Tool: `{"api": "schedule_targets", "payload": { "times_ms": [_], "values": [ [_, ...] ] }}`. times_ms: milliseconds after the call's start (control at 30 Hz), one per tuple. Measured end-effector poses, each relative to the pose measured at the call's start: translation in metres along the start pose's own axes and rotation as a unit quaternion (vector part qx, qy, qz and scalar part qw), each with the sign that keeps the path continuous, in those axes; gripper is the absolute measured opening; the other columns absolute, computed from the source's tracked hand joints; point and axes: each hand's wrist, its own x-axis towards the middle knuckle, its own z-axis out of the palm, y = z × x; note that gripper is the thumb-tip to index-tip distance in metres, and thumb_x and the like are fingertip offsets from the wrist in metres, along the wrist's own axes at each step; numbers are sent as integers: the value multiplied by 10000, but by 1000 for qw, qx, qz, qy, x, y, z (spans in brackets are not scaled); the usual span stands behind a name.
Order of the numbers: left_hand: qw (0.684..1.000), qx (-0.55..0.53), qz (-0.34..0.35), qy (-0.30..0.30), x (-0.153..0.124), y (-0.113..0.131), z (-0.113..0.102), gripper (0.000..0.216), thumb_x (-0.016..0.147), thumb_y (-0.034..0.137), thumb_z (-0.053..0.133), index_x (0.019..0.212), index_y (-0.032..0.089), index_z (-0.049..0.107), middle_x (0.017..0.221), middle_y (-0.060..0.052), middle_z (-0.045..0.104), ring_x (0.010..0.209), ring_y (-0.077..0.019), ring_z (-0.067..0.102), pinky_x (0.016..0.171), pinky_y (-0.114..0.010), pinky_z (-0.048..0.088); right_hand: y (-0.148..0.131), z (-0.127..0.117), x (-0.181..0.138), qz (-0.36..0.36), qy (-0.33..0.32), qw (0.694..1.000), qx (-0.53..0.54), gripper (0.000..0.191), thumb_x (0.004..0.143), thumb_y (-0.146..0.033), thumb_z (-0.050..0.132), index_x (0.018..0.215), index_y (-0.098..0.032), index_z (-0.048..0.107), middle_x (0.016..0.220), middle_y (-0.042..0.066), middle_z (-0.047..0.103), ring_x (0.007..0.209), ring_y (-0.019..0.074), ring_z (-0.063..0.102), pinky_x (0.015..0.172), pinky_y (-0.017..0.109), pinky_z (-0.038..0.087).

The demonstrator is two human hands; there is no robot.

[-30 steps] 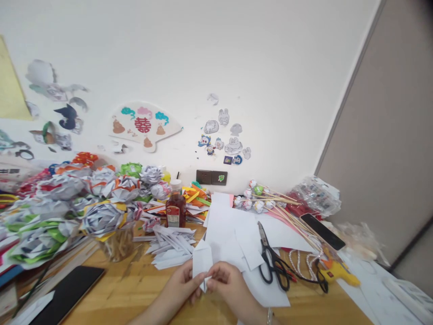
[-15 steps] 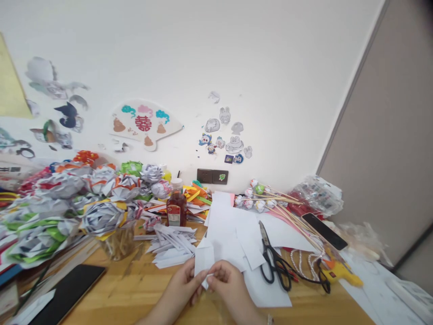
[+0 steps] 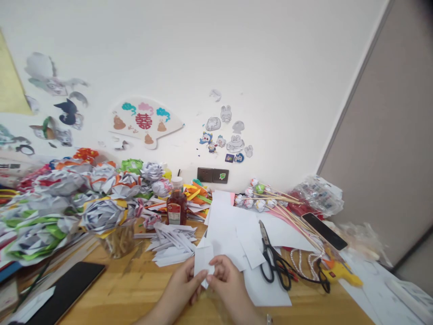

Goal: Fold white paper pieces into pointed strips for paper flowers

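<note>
Both my hands meet low in the middle of the view over the wooden table [image 3: 135, 289]. My left hand [image 3: 181, 286] and my right hand [image 3: 228, 282] pinch a small folded piece of white paper [image 3: 204, 258] between thumbs and fingers; it stands upright with a pointed lower tip. Just behind it lies a pile of folded white paper pieces [image 3: 171, 243], and loose white sheets [image 3: 233, 234] lie to the right.
Black scissors [image 3: 274, 262] lie on the sheets, beside a yellow glue gun [image 3: 338, 273]. A brown bottle [image 3: 176, 205] stands behind the pile. Paper flowers [image 3: 74, 198] crowd the left, flower sticks [image 3: 277, 203] and a phone [image 3: 324, 231] lie right. Another dark phone [image 3: 64, 291] lies front left.
My hands have stayed nearly in place, working the folded paper; my right thumb has moved up onto the paper's lower edge. The view has shifted slightly.
</note>
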Motion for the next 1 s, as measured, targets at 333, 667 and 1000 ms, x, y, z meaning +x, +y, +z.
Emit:
{"api": "schedule_targets", "payload": {
  "times_ms": [333, 667, 1000],
  "values": [
    [1000, -16, -6, 19, 1, -3, 1, 437, 640, 544, 576, 828, 156, 502, 360, 108, 447, 273, -67, 386, 290, -162, 290, 14, 3, -2, 10, -85, 996, 12, 357, 709, -266, 612, 1005, -186, 429, 520, -62, 526, 480, 120, 525, 468, 211, 377],
    [1000, -19, -5, 9, 0, -3, 2, 418, 647, 540, 578, 796, 158, 494, 362, 94, 489, 283, -70, 408, 300, -159, 298, 8, -1, -2, -2, -109, 994, 8, 306, 721, -297, 606, 969, -170, 478, 520, -51, 534, 489, 125, 553, 474, 216, 388],
    [997, -30, -29, -59, -3, 5, 1, 448, 601, 597, 582, 645, 159, 498, 370, 68, 499, 297, -58, 372, 319, -167, 272, 8, -3, -2, -6, -139, 989, 53, 518, 695, -326, 653, 1114, -188, 380, 533, -68, 501, 492, 125, 556, 456, 207, 392]
  ]
}}
